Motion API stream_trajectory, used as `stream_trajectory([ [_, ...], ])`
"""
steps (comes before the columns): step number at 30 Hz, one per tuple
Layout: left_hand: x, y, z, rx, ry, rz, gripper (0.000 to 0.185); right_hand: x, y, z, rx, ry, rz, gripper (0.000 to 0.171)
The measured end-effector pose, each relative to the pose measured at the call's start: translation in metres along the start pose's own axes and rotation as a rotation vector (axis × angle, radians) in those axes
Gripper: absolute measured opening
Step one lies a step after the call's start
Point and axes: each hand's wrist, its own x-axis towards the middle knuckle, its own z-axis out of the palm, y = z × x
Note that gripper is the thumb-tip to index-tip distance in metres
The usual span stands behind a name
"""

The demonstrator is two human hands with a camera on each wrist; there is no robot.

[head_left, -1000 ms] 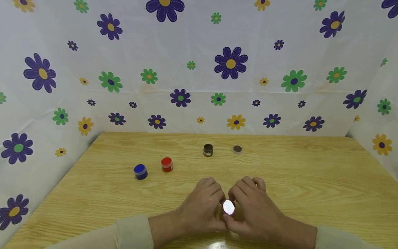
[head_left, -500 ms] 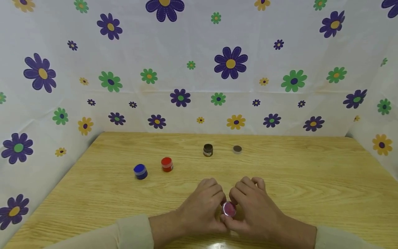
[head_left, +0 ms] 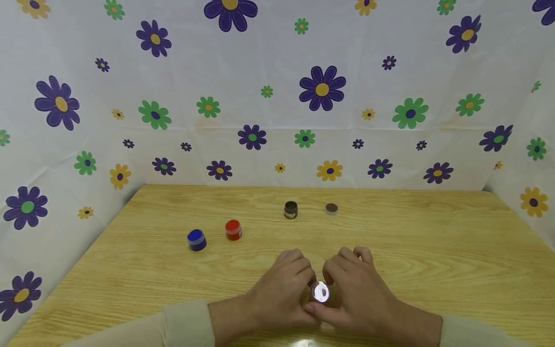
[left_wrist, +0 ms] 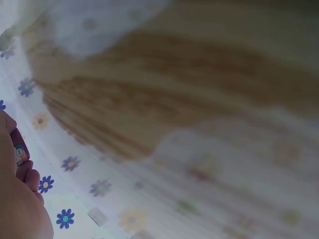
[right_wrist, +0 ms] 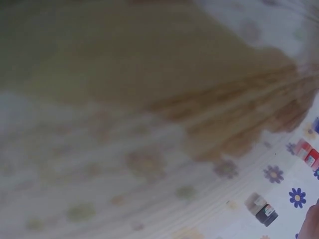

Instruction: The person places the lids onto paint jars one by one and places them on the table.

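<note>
A small maroon-pink paint jar (head_left: 320, 292) is held between the two hands near the table's front, its round top catching a bright glare. My left hand (head_left: 282, 289) grips the jar from its left side, fingers curled. My right hand (head_left: 362, 294) is bent around the jar's right side, thumb at its near edge and curled fingers at the far edge. In the left wrist view, the jar's dark red side (left_wrist: 20, 149) and label show beside the hand (left_wrist: 20, 199). Only a sliver of the right hand (right_wrist: 311, 224) appears in the right wrist view.
A blue paint jar (head_left: 197, 240) and a red paint jar (head_left: 233, 230) stand capped at left. Farther back is an uncapped black jar (head_left: 291, 210), its lid-like dark disc (head_left: 331, 208) lying to its right. Flower-printed cloth (head_left: 277, 111) walls the wooden table (head_left: 425, 231).
The right fingers have drawn slightly back from the jar, and the right thumb has slid a little left. Glare on the jar's top faded, then partly returned. The left hand barely moves.
</note>
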Motion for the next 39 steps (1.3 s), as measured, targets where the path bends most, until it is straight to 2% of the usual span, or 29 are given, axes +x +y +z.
stream_trajectory([
  [5, 0.0008, -0.0003, 0.0007, -0.01, 0.021, -0.015, 0.036, -0.0004, 0.0003, -0.0007, 0.024, 0.0, -0.006, 0.039],
  [14, 0.001, -0.0012, 0.0024, 0.019, 0.089, 0.019, 0.034, -0.0004, 0.0004, 0.0003, 0.043, 0.021, -0.082, 0.031],
  [23, 0.0008, -0.003, 0.003, 0.027, 0.094, 0.023, 0.034, 0.0003, 0.0, 0.0019, 0.041, 0.026, -0.09, 0.024],
  [39, 0.0004, -0.0024, 0.0027, 0.014, 0.057, 0.012, 0.038, 0.0011, -0.0006, 0.0026, 0.0, 0.045, -0.077, 0.028],
])
